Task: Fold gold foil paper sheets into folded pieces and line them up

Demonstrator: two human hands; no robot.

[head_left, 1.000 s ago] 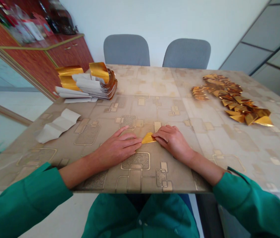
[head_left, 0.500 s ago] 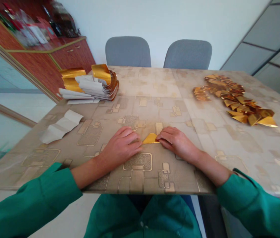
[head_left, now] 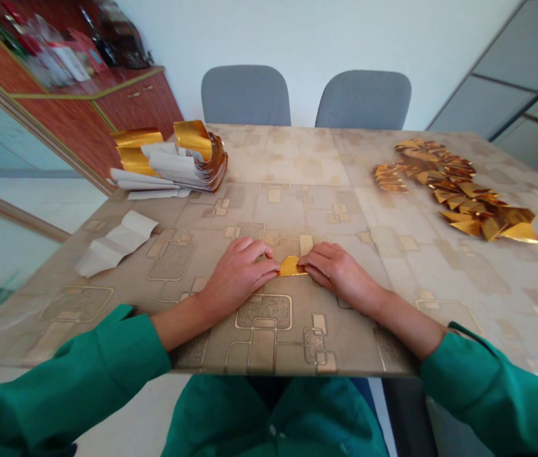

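Note:
A small folded piece of gold foil paper [head_left: 291, 266] lies on the patterned tablecloth [head_left: 264, 343] in front of me. My left hand [head_left: 245, 270] pinches its left corner with the fingers closed. On the other side, the closed fingers of my right hand [head_left: 333, 270] grip the right end and hide part of it. Between the two hands the middle of the paper shows, with slanted sides and a straight lower edge.
A loose stack of gold and white sheets [head_left: 178, 162] stands at the back left. Nearer me lies a creased pale sheet [head_left: 117, 244]. Folded gold pieces [head_left: 459, 187] form a winding row at the right. Two grey chairs [head_left: 246, 95] stand beyond the table.
My left hand has shifted slightly right along the gold paper, and its fingers are now more bunched at the corner. The right hand has barely moved.

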